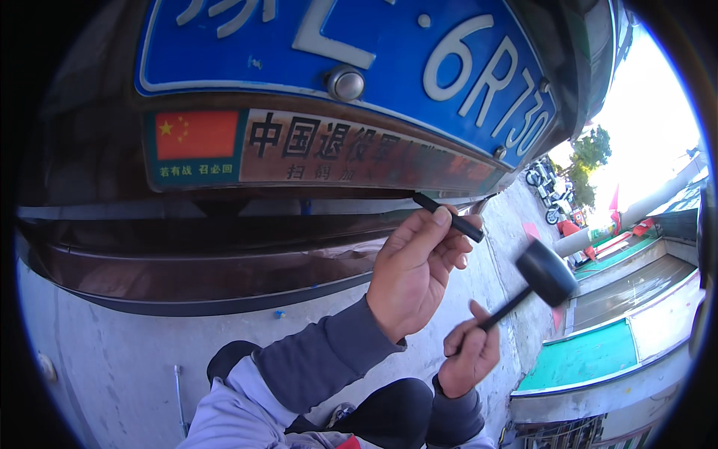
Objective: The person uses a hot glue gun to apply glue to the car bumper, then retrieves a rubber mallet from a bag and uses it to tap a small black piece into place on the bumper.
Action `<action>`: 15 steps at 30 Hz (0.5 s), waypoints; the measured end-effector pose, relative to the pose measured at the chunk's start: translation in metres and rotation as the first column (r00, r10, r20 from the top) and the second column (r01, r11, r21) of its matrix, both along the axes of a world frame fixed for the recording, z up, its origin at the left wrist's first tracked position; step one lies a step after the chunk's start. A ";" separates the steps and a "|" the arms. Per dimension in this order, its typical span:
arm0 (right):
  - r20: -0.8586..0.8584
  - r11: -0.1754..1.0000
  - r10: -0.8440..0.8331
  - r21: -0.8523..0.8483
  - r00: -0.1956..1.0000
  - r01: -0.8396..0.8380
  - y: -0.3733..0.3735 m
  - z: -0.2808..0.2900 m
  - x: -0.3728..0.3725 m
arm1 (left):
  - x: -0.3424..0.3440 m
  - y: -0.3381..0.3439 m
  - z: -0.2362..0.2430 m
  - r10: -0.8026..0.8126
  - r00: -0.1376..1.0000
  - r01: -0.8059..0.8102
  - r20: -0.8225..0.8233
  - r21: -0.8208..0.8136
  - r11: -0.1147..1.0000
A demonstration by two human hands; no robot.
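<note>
My left hand [419, 273] pinches a short black rod-like tool [455, 218] between thumb and fingers, its thin tip pointing up and left at the lower edge of the car's rear panel. That tip meets or nearly meets the dark gap under a sticker strip [314, 153]; I cannot tell which. Lower and to the right, my right hand [471, 352] grips the handle of a black rubber mallet [547, 273]. The mallet's head is raised, apart from the rod's thick end. Below the gap runs the brown bumper [209, 258], dented or creased near my left hand.
A blue licence plate [336, 52] with a round bolt cap fills the top. On the concrete floor lie a metal bar [179, 396] and a small blue piece [280, 314]. Motorbikes [552, 194] stand far right, beyond a green and white panel [583, 359].
</note>
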State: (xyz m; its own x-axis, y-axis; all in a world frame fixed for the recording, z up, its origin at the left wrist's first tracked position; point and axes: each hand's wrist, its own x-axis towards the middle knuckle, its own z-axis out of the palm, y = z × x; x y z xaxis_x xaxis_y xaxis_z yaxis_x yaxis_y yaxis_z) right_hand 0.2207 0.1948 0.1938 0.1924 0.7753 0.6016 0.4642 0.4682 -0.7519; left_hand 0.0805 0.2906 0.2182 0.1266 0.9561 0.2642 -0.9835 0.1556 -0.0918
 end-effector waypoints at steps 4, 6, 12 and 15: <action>0.105 0.999 0.014 -0.051 0.994 -0.009 0.000 0.000 0.001 | 0.001 0.000 0.000 0.010 1.000 -0.010 0.009 -0.004 1.000; 0.040 0.992 0.045 -0.122 0.998 -0.040 0.000 0.000 0.000 | 0.001 -0.001 0.000 0.005 1.000 -0.005 0.007 0.002 1.000; 0.054 0.983 -0.025 -0.182 0.998 0.034 -0.001 -0.002 -0.005 | -0.001 -0.001 -0.001 0.015 1.000 -0.015 0.006 0.009 1.000; -0.164 0.989 0.110 0.117 0.980 -0.091 0.000 -0.003 -0.004 | -0.002 -0.001 -0.001 0.009 1.000 -0.010 0.019 0.033 0.999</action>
State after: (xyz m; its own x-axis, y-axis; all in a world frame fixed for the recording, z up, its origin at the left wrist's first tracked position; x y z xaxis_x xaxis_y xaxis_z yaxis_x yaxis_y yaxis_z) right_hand 0.2166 0.1950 0.1909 0.2233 0.7277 0.6485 0.2805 0.5892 -0.7577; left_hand 0.0788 0.2897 0.2169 0.1122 0.9481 0.2977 -0.9832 0.1493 -0.1048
